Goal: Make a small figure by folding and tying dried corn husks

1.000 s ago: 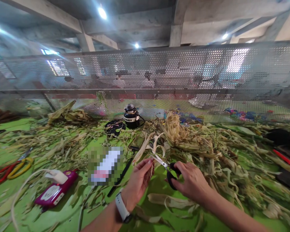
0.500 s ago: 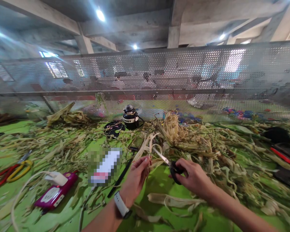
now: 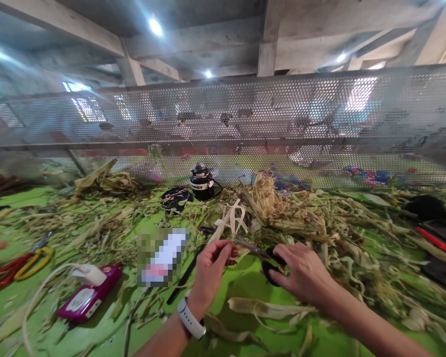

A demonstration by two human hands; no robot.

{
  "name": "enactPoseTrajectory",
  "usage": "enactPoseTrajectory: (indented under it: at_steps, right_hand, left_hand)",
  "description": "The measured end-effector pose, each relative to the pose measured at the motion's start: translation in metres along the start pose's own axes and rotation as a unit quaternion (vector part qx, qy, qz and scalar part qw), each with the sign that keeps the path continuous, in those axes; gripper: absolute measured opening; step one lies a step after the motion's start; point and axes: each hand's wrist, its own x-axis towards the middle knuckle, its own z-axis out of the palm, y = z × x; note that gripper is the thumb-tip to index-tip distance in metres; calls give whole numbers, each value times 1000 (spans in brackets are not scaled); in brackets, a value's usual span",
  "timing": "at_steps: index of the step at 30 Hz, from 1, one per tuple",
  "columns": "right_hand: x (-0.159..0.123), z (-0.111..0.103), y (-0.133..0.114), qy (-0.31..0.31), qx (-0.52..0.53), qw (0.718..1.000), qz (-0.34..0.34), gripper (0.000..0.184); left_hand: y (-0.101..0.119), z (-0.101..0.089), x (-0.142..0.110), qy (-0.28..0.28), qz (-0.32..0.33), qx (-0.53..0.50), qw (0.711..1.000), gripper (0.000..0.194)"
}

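Left hand (image 3: 208, 270) pinches husk strip (image 3: 231, 222) | right hand (image 3: 305, 272) grips scissors (image 3: 262, 254)

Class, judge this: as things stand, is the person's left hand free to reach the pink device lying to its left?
Probably not: the left hand pinches a husk strip, though nothing blocks the pink device.

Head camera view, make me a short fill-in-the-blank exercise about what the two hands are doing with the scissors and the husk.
The right hand grips black-handled ____.
The left hand pinches a bundle of dry husk strips, and a white ____ sits on its wrist.
The magenta device lies on the ____ table.
Missing words: scissors; watch; green
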Motion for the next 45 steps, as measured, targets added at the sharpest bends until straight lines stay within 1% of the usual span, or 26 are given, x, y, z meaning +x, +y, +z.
enactPoseTrajectory:
  at_steps: [6, 10, 13, 15, 18, 21, 24, 26, 28, 30, 32, 35, 37, 41, 45]
  right_hand:
    - [1, 1, 0, -14, -6, 1000, 5, 18]
    - [1, 1, -1, -23, 0, 1000, 6, 18]
    - [1, 1, -1, -28, 7, 1000, -2, 15]
    - [0, 1, 0, -21, 20, 1000, -5, 13]
    - [0, 1, 1, 6, 53, 999, 3, 10]
    - [-2, 3, 1, 27, 74, 997, -5, 13]
    - [-3, 5, 2, 33, 64, 997, -35, 14]
    - [-3, 7, 2, 44, 54, 996, -52, 14]
    - [-3, 9, 4, 71, 50, 994, -64, 15]
    - [-1, 11, 5, 102, 47, 991, -74, 17]
    - [0, 13, 6, 118, 45, 989, -80, 19]
    - [0, 16, 7, 117, 41, 989, -81, 19]
    - [0, 17, 7, 116, 38, 989, -83, 19]
    - [-2, 19, 6, 122, 32, 988, -88, 16]
    - [-2, 18, 6, 128, 31, 987, -95, 10]
  left_hand:
    - [4, 0, -1, -12, 46, 59, 997, 21]
    - [4, 1, -3, -30, 66, 92, 993, 18]
    - [3, 0, -4, -34, 68, 95, 993, 19]
    - [3, 0, -4, -34, 61, 75, 995, 20]
    - [3, 1, -2, -29, 17, 11, 999, 21]
    - [4, 2, 1, -8, -64, -94, 993, 22]
    - [6, 2, 4, 12, -132, -220, 967, 22]
    - [9, 1, 5, 18, -163, -275, 947, 16]
    - [11, 0, 5, 16, -188, -312, 931, 10]
    - [11, 0, 4, 0, -210, -353, 912, 10]
    - [10, -1, 2, -28, -217, -379, 899, 10]
    - [7, -2, -1, -70, -236, -402, 882, 8]
    - [4, -1, -2, -84, -252, -407, 874, 7]
    - [0, 1, -4, -91, -258, -402, 874, 7]
    - [-1, 1, -5, -77, -264, -393, 878, 7]
